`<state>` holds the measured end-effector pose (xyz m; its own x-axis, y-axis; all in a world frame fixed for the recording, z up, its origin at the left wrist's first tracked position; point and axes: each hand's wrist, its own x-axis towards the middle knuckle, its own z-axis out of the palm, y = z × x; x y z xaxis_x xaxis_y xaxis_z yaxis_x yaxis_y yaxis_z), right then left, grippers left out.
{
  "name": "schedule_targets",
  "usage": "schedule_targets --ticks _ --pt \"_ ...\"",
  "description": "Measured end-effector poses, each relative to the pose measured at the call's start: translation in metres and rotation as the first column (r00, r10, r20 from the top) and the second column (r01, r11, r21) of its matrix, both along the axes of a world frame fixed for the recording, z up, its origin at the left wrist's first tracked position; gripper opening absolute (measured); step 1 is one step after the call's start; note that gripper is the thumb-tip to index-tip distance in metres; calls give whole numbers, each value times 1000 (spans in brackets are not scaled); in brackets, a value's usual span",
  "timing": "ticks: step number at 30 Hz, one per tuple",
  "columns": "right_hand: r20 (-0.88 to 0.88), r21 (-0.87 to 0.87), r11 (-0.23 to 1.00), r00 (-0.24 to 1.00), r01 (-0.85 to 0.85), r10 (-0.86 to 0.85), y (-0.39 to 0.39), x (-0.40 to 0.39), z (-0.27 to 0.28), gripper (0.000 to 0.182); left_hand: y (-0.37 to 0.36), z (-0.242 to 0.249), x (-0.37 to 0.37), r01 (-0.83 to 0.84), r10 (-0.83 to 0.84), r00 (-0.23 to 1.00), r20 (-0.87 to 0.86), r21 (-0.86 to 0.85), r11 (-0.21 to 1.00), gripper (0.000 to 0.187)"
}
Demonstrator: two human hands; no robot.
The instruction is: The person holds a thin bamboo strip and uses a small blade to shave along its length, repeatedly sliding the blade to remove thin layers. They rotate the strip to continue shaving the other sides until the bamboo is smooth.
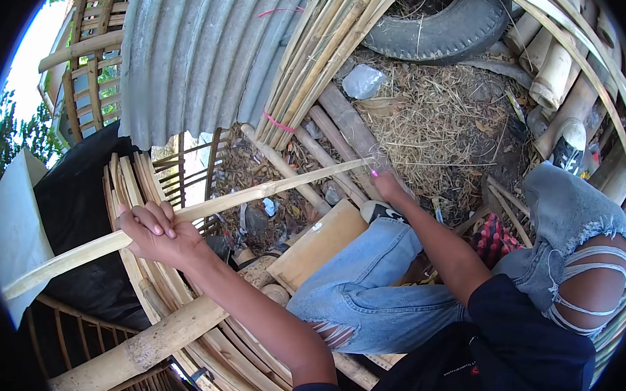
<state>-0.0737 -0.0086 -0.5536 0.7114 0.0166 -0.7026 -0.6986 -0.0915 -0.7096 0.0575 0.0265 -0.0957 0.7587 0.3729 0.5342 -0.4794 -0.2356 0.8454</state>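
Observation:
A long, pale split bamboo strip (pixel 263 191) runs across in front of me, from the far left to near my right hand. My left hand (pixel 158 232) is closed around it, with the fingers folded over the strip. At the strip's narrow right end, my right hand (pixel 389 186) is closed near the ground. A small bright pink piece (pixel 374 172) shows at its fingertips; the kind of thing it belongs to is hidden. Thin curled shavings (pixel 424 163) lie just beyond that hand.
Bundled bamboo strips (pixel 320 60) lean ahead, tied with pink string. A corrugated metal sheet (pixel 200 60) hangs at upper left. An old tyre (pixel 439 33) lies at the back. Bamboo poles (pixel 561 76) are stacked right. A thick bamboo pole (pixel 144 353) crosses the lower left.

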Motion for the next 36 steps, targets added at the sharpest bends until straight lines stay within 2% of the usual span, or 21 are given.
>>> schedule_targets --ticks 2,4,5,7,8,10,11,12,13,14,16,17,19,20,23,24,26,27,30,32,36 --pt "5 0 1000 1000 14 -14 13 -6 -17 30 0 0 1 -22 22 1000 1 8 1000 26" --pt "236 -389 810 802 -439 549 7 -5 -24 30 -2 0 3 -76 76 997 -2 17 997 27" --pt "234 -383 815 808 -434 540 12 -3 -24 30 -2 0 4 -66 66 998 -7 22 998 27" --pt "24 137 990 999 -28 25 3 8 4 30 1 1 0 -4 5 1000 -18 18 1000 25" --pt "28 132 991 999 -31 28 7 6 -7 30 0 1 1 -7 7 1000 -14 13 1000 25" --pt "158 -405 840 877 -362 454 17 -5 -32 31 -2 1 0 -40 40 999 -11 23 999 23" --pt "158 -407 843 882 -352 445 17 5 -32 31 -2 1 3 -30 30 1000 -10 20 999 23" --pt "-86 -38 986 983 -164 160 6 28 -1 31 1 0 5 -16 16 1000 -11 21 1000 22" --pt "-405 257 955 914 146 -31 1 39 20 31 3 0 3 -17 17 1000 -10 20 1000 21" --pt "-404 255 957 914 141 -27 8 38 20 31 2 1 1 -22 22 1000 -9 18 1000 21" --pt "42 134 990 998 36 -42 24 33 12 31 -5 0 2 -125 125 992 8 15 992 20" --pt "44 132 991 998 35 -41 20 26 6 31 -4 0 4 -126 126 992 10 13 992 20" --pt "70 -210 932 947 -295 315 1 3 -3 31 -1 0 3 -234 234 972 11 62 970 22" --pt "198 -226 955 951 -193 239 -8 -5 -3 30 -1 0 4 -226 226 974 9 62 972 22" --pt "69 -102 985 986 -142 149 37 2 -70 28 1 -1 4 -339 338 941 23 60 939 27" --pt "71 -111 982 985 -151 159 27 5 -41 28 4 0 3 -334 334 942 22 51 941 28" --pt "159 245 970 987 -6 -34 7 14 57 27 6 0 3 -322 321 947 23 55 945 31" --pt "156 250 968 987 -15 -25 14 8 55 27 7 0 3 -331 330 944 22 61 942 31" --pt "-147 30 999 989 34 -29 38 -24 -4 32 13 1 1 -253 252 967 22 45 966 28" --pt "183 -277 848 841 -453 509 15 -36 -42 33 12 1 3 -291 290 957 28 42 956 26" --pt "94 -199 925 933 -324 347 10 -33 -42 31 16 0 1 -305 305 952 19 34 952 23"
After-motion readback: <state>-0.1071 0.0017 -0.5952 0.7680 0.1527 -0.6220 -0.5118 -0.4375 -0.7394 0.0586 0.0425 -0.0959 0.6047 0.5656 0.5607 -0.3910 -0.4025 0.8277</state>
